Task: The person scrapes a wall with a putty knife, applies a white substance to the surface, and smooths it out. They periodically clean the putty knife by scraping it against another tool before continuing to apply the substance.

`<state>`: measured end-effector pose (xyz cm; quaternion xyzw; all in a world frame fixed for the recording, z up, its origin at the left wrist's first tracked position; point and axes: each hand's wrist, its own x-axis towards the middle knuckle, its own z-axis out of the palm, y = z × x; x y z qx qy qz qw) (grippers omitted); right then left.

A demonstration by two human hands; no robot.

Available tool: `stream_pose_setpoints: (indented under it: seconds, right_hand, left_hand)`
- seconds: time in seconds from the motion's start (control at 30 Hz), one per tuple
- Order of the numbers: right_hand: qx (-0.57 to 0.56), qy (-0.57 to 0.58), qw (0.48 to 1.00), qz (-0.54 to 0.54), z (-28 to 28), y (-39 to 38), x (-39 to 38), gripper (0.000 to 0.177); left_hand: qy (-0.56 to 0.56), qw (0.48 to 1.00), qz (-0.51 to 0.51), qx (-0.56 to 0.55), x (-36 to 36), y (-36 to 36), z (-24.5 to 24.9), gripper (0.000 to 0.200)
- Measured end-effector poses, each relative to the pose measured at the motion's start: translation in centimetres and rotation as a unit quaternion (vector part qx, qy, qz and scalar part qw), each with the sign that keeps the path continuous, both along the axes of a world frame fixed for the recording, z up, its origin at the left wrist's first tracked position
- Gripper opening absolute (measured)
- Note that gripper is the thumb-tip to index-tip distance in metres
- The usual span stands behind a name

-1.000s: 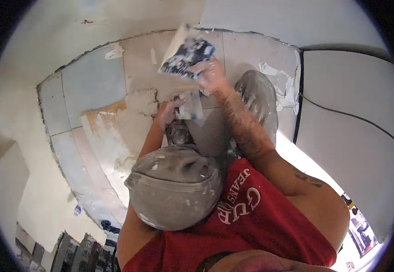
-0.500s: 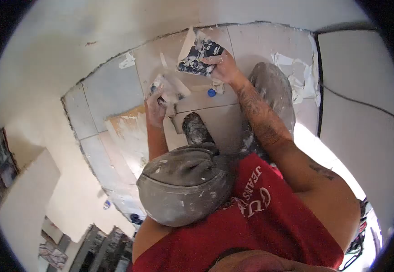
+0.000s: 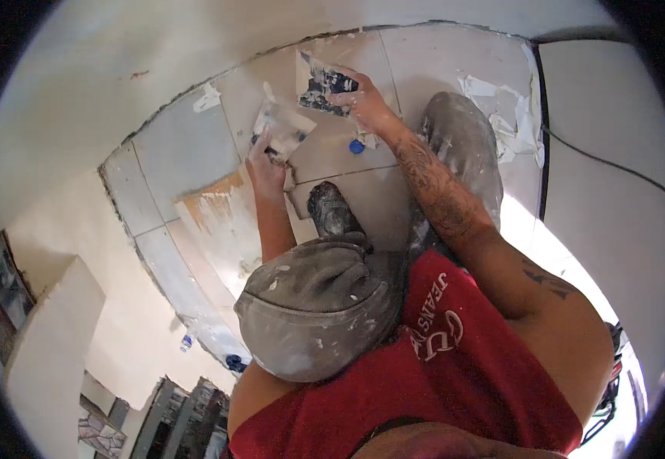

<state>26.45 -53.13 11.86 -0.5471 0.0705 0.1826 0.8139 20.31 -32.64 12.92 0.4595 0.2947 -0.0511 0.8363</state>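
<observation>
Black spreader [image 3: 323,86] juts leftward from gripping right fingers [image 3: 343,99], pale spreader [image 3: 285,125] rightward from gripping left fingers [image 3: 261,142].

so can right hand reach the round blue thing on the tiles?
Probably yes: the right hand is close and nothing seems to cover the round blue thing, though the smeared blade in hand could hamper grasping.

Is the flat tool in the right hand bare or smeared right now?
Smeared: pale patches streak the dark face of the flat tool in the right hand.
</observation>
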Motion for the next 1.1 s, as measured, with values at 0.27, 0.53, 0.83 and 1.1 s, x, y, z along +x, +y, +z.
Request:
stream_pose_setpoints:
  seconds: [0.27,0.53,0.83,1.1]
  right_hand:
    - [-0.125,-0.214,0.959,0.138,0.4,1.3,-0.6,0.054]
    - [-0.303,-0.36,0.863,0.183,1.1,2.0,-1.5,0.066]
    - [-0.397,-0.361,0.823,0.186,0.0,0.2,-0.8,0.068]
    - [-0.24,-0.235,0.942,-0.02,-1.4,-0.2,0.1,0.062]
  left_hand:
    - [-0.001,0.996,0.063,-0.069,1.7,-0.4,-1.9,0.028]
    - [0.038,0.994,0.011,0.106,1.6,-0.4,0.8,0.023]
    - [-0.047,0.996,0.036,-0.064,1.6,0.5,2.1,0.027]
    - [-0.042,0.998,0.033,-0.019,2.1,0.8,1.9,0.026]
